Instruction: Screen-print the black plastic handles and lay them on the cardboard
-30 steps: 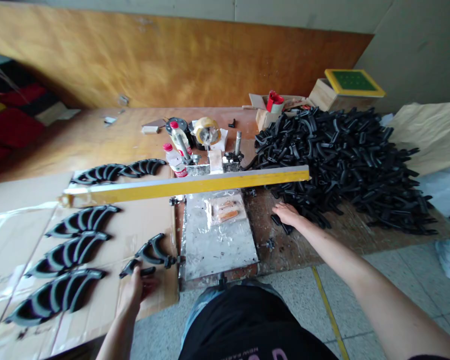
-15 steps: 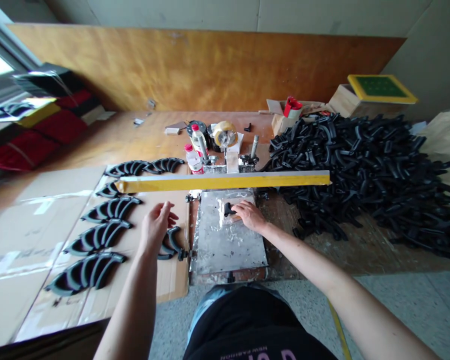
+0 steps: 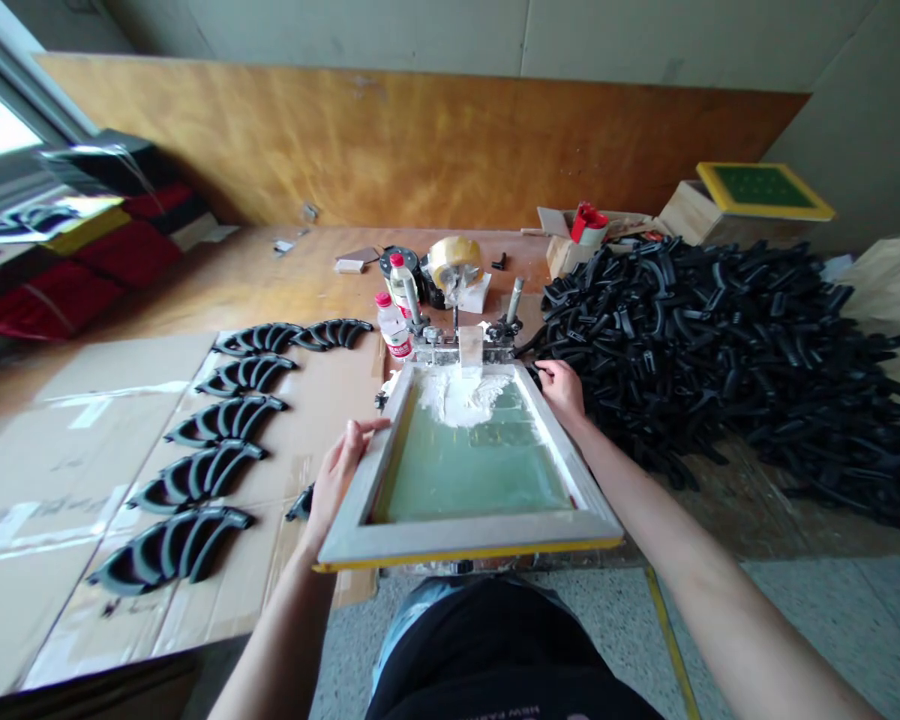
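Observation:
A screen-printing frame [image 3: 450,530] with a green mesh lies lowered over the work plate, covering it. White ink [image 3: 465,400] is smeared at the mesh's far end, and a squeegee [image 3: 471,350] stands above it. My left hand [image 3: 337,475] holds the frame's left side, its finger lying against the rim. Beyond the frame's right side, at the edge of a pile of black curved plastic parts [image 3: 645,340], is my right hand [image 3: 562,390]. Its fingers are curled together; what they hold, if anything, I cannot make out.
Finished-looking rows of black curved parts [image 3: 187,550] fan out on cardboard [image 3: 285,560] at the left. Two red-capped bottles [image 3: 394,330] and a roll of tape [image 3: 454,262] stand behind the frame. A yellow-edged green screen [image 3: 765,188] rests on a box at the back right.
The frame has swung down from its raised position and now hides the plate and the part on it. My left hand has moved onto its side; my right hand has moved right and away from the plate.

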`<state>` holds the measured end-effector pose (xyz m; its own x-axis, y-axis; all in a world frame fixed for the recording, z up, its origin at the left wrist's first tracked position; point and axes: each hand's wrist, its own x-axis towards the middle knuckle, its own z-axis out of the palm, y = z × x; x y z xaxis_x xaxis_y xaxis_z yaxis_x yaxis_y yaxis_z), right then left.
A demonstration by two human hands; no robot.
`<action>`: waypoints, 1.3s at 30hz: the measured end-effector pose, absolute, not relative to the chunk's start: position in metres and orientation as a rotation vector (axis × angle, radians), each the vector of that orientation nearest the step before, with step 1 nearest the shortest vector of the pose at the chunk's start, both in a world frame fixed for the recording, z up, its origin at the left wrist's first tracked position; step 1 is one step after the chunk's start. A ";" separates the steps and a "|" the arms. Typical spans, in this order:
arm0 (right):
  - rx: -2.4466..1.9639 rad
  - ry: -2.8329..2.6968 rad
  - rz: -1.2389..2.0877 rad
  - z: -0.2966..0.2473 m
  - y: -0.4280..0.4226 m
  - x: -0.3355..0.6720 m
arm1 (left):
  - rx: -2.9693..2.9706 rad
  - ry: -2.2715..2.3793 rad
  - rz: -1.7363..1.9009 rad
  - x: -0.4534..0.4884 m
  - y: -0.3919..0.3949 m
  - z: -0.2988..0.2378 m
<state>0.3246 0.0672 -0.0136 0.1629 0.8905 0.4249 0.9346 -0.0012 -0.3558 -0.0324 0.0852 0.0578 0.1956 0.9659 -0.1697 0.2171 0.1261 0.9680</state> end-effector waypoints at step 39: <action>-1.992 -1.680 -0.087 0.045 0.134 0.308 | 1.285 1.275 0.727 -0.042 0.081 0.054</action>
<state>0.3079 0.1338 0.0449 0.2258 0.8989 0.3755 0.9328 -0.0883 -0.3495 -0.0420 0.0809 0.0541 0.2241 0.9361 -0.2709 0.2442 0.2152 0.9455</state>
